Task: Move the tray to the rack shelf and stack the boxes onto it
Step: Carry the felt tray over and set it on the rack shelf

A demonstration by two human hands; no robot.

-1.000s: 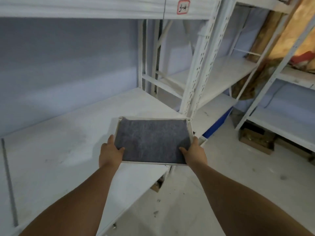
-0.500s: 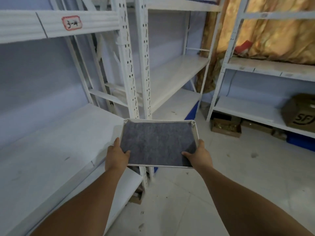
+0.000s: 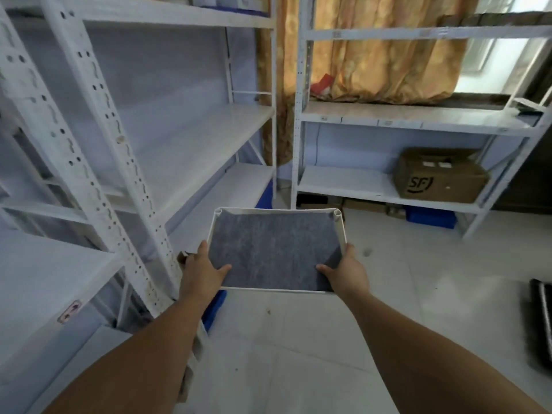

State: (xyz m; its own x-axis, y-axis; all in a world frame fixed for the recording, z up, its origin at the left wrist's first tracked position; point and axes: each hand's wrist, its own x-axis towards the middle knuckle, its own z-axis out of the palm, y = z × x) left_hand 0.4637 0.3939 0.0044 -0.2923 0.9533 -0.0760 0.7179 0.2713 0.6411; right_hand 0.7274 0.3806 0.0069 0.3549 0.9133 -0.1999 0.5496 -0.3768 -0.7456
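Observation:
I hold a white-rimmed tray (image 3: 276, 251) lined with grey felt, level in the air over the tiled floor. My left hand (image 3: 202, 271) grips its near left edge, thumb on the felt. My right hand (image 3: 348, 271) grips its near right edge the same way. The tray is bare. A white rack shelf (image 3: 206, 135) stands to the left, and another white rack shelf (image 3: 397, 121) faces me at the back. A brown cardboard box (image 3: 439, 176) marked SF sits on the back rack's lower shelf.
A perforated white upright (image 3: 98, 162) of the left rack stands close to my left arm. Blue bins (image 3: 431, 219) and flat cartons lie under the back rack. A yellow curtain (image 3: 382, 49) hangs behind it. A dark object (image 3: 542, 318) lies on the floor at the right edge.
The view has swung right, away from the wide left shelf towards the back rack. The tray, still held in both hands, now hangs over the floor instead of over the shelf.

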